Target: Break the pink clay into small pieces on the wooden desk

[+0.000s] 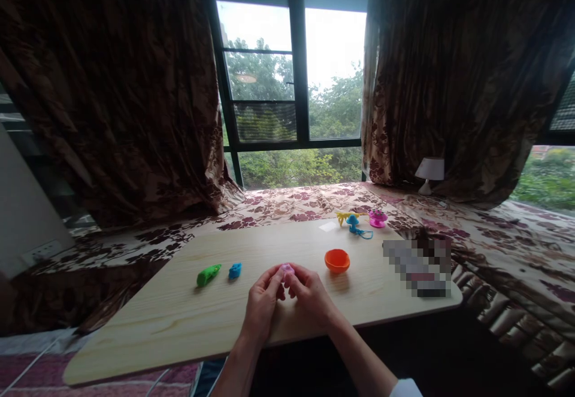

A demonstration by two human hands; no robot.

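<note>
A small pink piece, perhaps modelling clay (pixel 288 269), is pinched between the fingertips of both hands just above the wooden table (pixel 215 325). My left hand (pixel 264 292) grips it from the left, and my right hand (pixel 309 289) from the right. Fingers cover most of its shape, so its exact kind is unclear. To the right of my hands sits an orange bowl (pixel 336 260). On the left lie a blue lump (pixel 235 270) and a green elongated piece (pixel 209 275), both apart from my hands.
At the table's far right stand a blue mushroom-shaped figure (pixel 353 223), a yellow stringy piece (pixel 344 217) and a pink figure (pixel 378 218). A white paper (pixel 329 226) lies nearby. A blurred-out item (pixel 417 268) rests at the right edge. Behind are a lamp (pixel 430 170) and curtains.
</note>
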